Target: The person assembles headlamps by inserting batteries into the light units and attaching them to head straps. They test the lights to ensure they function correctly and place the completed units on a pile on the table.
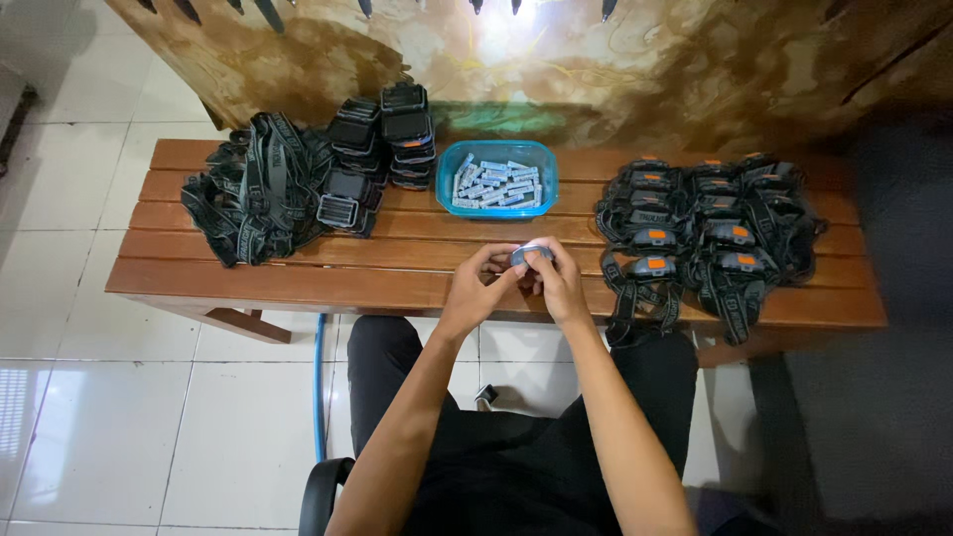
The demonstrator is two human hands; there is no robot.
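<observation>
Both hands meet over the near edge of the wooden bench [298, 283]: the left hand [476, 290] and right hand [558, 283] pinch a small grey headlamp part [530, 255] between their fingertips. Just beyond sits a blue tub of batteries [496, 179]. Strapped headlamps [710, 233] lie right, loose straps and lamp bodies [298, 184] left. With so light a pinch, the part could slip and drop to the tiled floor [99, 417].

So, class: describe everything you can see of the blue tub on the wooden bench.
The blue tub is a shallow, rounded-rectangular container of translucent blue plastic, as it looks, with no lid on. It stands upright on the slatted wooden bench, towards the back at the middle. It holds a loose heap of small pale cylinders, lying mostly flat. Neither hand touches it.
</observation>
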